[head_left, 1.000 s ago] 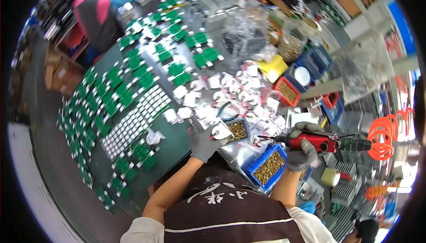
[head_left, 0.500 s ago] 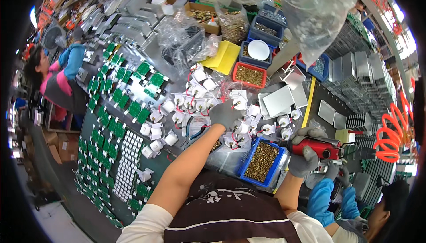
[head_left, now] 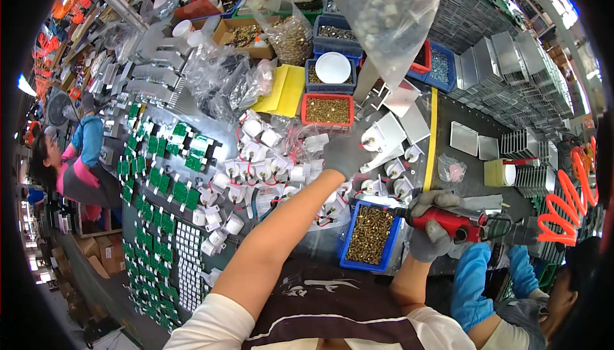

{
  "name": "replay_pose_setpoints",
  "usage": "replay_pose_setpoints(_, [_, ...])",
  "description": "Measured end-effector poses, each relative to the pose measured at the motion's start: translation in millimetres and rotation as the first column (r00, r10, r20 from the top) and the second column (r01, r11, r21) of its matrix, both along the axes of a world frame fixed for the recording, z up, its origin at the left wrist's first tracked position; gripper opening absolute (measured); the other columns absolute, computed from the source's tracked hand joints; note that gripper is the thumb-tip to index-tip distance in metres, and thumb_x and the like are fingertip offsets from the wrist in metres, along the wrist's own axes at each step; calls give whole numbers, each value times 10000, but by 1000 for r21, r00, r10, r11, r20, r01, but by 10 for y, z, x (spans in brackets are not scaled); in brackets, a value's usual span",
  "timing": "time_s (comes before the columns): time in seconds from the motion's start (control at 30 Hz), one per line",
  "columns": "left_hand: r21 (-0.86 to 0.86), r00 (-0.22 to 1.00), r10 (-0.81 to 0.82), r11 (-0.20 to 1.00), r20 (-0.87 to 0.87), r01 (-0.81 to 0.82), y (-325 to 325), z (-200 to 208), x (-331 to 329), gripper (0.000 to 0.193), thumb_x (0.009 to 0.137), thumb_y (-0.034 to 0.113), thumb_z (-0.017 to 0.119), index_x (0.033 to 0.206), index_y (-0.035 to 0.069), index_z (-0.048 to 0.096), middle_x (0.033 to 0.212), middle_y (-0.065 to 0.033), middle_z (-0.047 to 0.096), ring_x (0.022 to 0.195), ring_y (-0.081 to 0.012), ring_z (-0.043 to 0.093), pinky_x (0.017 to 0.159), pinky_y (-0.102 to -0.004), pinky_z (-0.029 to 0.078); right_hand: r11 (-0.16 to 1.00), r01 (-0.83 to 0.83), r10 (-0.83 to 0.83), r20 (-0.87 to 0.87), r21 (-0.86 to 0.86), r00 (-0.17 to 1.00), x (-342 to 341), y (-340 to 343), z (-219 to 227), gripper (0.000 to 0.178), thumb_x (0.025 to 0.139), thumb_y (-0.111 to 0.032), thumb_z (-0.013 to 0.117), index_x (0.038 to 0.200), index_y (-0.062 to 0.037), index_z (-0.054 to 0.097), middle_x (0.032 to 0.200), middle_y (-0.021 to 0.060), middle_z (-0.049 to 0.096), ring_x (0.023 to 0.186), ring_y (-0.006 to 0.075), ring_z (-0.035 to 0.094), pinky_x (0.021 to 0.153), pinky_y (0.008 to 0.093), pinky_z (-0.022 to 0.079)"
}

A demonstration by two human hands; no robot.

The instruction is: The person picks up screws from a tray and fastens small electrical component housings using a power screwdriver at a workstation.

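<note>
My left hand (head_left: 347, 155), in a grey glove, is closed at the edge of a white bracket-like part (head_left: 384, 135) with a small brass centre. Its fingertips are partly hidden. Below and left of that hand lie several white round-bodied parts (head_left: 261, 169) with red wires. My right hand (head_left: 430, 244), also gloved in grey, is wrapped round a red handheld power tool (head_left: 453, 224), whose tip points left. Just left of the tool stands a blue tray (head_left: 364, 266) full of brass-coloured screws or fittings.
Green circuit boards (head_left: 163, 180) cover the left side. A red tray (head_left: 327, 125), yellow sheets (head_left: 281, 91) and a hanging plastic bag (head_left: 384, 17) are ahead. An orange coiled hose (head_left: 569, 203) runs at right. One co-worker (head_left: 70, 164) is at left, another (head_left: 511, 292) at lower right.
My left hand has moved right and now has the white bracket-like part raised off the pile. The view has shifted right. My right hand still grips the red tool.
</note>
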State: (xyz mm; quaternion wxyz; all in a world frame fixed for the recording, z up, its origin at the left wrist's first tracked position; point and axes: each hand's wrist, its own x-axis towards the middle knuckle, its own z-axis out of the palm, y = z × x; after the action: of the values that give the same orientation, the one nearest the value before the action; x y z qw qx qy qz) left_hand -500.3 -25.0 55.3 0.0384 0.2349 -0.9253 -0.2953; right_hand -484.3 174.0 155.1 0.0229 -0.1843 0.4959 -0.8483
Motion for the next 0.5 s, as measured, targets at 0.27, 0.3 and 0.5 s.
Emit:
replay_pose_setpoints(0.27, [51, 899, -382, 924, 214, 380, 408, -178, -279, 539, 691, 535, 686, 1096, 181, 649, 941, -94, 682, 832, -289, 665, 753, -403, 512, 999, 21, -24, -53, -50, 998, -208, 388, -14, 444, 680, -131, 746, 1033, 42, 539, 871, 231, 613, 662, 240, 635, 657, 350, 547])
replay_pose_setpoints(0.3, [85, 907, -387, 922, 165, 378, 468, -204, -270, 464, 700, 508, 685, 997, 154, 652, 841, -106, 671, 833, -273, 655, 725, -417, 497, 998, 40, -42, -47, -49, 998, -223, 429, -23, 449, 675, -137, 745, 1035, 37, 542, 881, 232, 608, 666, 240, 636, 660, 353, 547])
replay_pose_setpoints(0.5, [105, 918, -395, 915, 23, 391, 761, -291, -434, 445, 692, 476, 697, 1032, 191, 658, 887, -76, 686, 815, -265, 667, 719, -418, 505, 998, 44, -48, -118, -37, 992, -303, 629, -160, 447, 715, -153, 745, 1056, 45, 533, 846, 221, 611, 665, 247, 627, 676, 370, 546])
